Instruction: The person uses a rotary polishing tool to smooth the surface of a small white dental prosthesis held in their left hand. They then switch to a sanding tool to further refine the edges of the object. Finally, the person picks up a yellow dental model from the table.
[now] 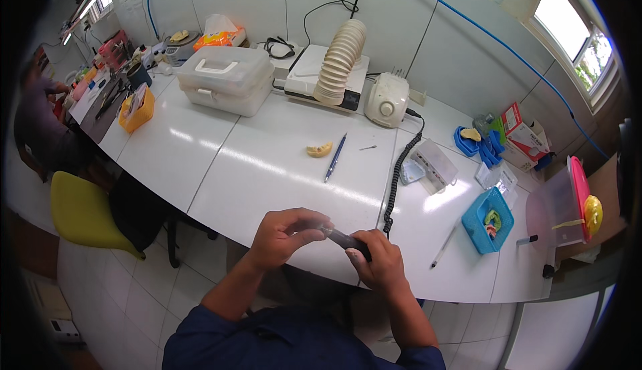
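In my right hand (pixel 380 258) is a dark rotary handpiece (pixel 349 241), held in wrapped fingers near the table's front edge. The handpiece's metal nose points left, toward my left hand (pixel 284 236). There, my left thumb and fingers close in a pinch at the nose; whether a small bur sits between them is hidden. A black coiled cord (pixel 394 176) runs from the cream control box (pixel 388 99) down toward my right hand. Beyond my hands lie a yellowish dental cast (pixel 319 149), a blue pen (pixel 336 158) and a small metal bit (pixel 368 147).
A white hose (pixel 341 59) rises from a white box unit at the back. To the right are a clear box (pixel 435 165), a blue basket (pixel 476 219), another pen (pixel 444 247) and a pink-lidded bin (pixel 558 203). A lidded case (pixel 226 79) stands back left; a person (pixel 50 122) sits far left.
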A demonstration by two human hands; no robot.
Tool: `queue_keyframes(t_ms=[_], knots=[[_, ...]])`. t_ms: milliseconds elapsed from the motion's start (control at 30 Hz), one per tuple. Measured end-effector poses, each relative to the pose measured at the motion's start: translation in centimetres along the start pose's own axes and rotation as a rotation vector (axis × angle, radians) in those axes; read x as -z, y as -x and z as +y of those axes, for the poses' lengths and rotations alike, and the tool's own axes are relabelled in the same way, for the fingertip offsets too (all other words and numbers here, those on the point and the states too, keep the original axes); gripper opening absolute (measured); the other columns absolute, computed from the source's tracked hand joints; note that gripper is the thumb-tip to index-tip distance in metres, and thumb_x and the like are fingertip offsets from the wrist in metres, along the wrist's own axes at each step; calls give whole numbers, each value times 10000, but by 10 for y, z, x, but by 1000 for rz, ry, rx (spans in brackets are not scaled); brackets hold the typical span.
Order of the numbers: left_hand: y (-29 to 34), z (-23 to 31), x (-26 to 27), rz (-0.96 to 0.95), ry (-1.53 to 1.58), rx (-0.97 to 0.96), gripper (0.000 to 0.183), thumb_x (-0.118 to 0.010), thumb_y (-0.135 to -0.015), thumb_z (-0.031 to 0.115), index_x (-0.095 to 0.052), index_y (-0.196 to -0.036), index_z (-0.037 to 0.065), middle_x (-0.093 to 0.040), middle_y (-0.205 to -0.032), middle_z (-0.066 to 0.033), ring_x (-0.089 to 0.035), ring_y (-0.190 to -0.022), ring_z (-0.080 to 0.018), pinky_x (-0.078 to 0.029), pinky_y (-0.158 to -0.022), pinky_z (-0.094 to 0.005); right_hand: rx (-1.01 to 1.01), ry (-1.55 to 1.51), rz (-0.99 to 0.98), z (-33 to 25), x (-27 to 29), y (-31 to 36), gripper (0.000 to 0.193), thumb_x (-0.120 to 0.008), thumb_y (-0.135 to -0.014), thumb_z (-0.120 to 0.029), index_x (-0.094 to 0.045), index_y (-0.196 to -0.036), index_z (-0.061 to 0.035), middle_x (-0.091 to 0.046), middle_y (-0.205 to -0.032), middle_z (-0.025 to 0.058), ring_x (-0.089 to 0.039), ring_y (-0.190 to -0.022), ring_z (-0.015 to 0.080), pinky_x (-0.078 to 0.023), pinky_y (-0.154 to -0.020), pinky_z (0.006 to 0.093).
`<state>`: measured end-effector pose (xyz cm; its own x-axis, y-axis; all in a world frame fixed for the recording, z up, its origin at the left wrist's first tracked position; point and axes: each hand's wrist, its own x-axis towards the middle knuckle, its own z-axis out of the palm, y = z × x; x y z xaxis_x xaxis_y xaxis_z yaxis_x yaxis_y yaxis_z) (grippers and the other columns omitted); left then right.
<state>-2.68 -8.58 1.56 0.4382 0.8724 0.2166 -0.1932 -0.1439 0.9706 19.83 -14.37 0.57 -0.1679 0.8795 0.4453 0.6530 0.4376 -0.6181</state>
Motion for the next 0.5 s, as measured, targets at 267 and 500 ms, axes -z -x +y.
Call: queue_keyframes(t_ms=[267,500], knots=[[2,7,14,117,-412,-154,243,-622,-940,111,-581,-734,-12,-574,-675,-58,-506,-615,-127,-414,-593,-265,41,121,-55,-3,8,10,278,-771,-834,-275,-645,-998,-90,-645,-842,53,-645,-605,236,-519,-524,339],[2,12,10,127,-309,-102,219,-572,-979,216,-607,-919,9,-583,-756,-29,-503,-673,-79,-421,-614,-224,-27,82,10,-1,12,19,261,-744,-855,-309,-637,-998,-117,-627,-865,45,-631,-632,255,-509,-542,354]])
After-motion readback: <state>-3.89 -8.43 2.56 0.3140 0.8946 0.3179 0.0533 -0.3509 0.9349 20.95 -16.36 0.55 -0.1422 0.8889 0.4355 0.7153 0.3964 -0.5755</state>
